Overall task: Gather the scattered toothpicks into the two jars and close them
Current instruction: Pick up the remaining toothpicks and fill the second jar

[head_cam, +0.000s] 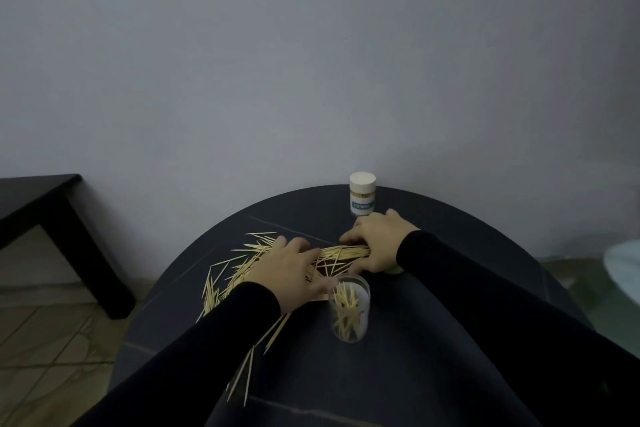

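Note:
Scattered toothpicks (235,267) lie across the left half of a round dark table (433,340). A clear open jar (349,308) stands near the middle with several toothpicks upright in it. A second jar (362,193), with a white lid on and a label, stands at the far edge. My left hand (289,269) rests on the pile with fingers spread. My right hand (375,241) curls its fingers round a gathered bundle of toothpicks (343,251) on the table. Something pale (394,270), maybe a lid, peeks out under my right wrist.
A low black table (45,204) stands to the left over a tiled floor (52,340). A grey wall runs close behind the round table. A pale object (623,267) shows at the right edge.

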Tool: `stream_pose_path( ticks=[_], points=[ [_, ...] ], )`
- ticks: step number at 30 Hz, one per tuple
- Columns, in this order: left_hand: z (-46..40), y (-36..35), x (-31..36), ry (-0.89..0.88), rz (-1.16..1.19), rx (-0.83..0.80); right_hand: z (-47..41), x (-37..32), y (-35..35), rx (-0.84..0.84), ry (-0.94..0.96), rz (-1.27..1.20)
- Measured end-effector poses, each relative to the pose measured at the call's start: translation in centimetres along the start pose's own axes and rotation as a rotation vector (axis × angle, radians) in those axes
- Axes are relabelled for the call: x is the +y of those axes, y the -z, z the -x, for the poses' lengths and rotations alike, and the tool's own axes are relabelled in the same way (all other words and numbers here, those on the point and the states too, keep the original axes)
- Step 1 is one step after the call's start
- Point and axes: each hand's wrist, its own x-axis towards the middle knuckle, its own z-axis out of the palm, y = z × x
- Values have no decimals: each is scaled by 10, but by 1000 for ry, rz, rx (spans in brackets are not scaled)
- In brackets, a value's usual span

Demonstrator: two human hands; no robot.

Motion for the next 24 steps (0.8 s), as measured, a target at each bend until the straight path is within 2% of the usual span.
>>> stream_pose_path(
  ticks=[6, 12, 18, 24],
  points=[
    [-2, 3, 7, -50, -2, 35, 0, -4, -1, -9, -30, -46],
    [-12, -3, 6, 3, 1, 42, 4, -2, -10, 31, -26, -164],
    [-13, 0, 5, -2, -46, 84, 2, -10, -10, 91, 9, -108],
    [-13, 2, -1, 14, 19, 111, -2, -23, -10, 127, 28, 27]
  ],
)
